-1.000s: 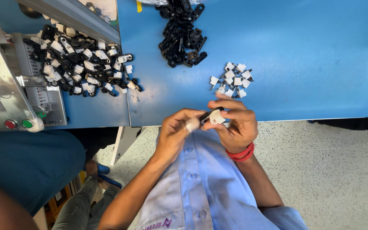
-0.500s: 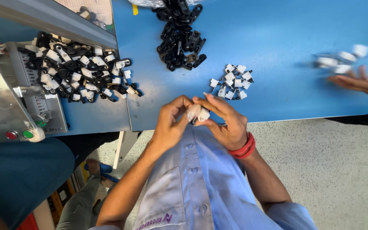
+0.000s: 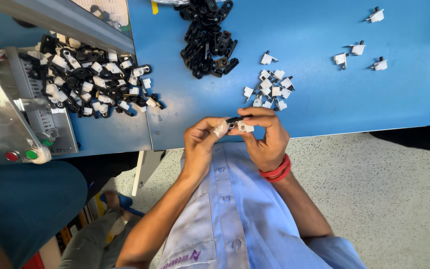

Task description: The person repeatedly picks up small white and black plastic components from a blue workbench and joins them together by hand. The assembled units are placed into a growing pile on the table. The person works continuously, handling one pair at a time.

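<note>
Both hands meet just off the blue table's (image 3: 324,114) near edge: left hand (image 3: 202,142) and right hand (image 3: 265,139) pinch one small black-and-white clip part (image 3: 239,124) between fingertips, braced against the chest for control. White plugs (image 3: 272,89) lie on the table just beyond.

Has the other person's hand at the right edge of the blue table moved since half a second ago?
Yes. It has gone out of view; only loose white parts lie on the blue table there now.
</note>
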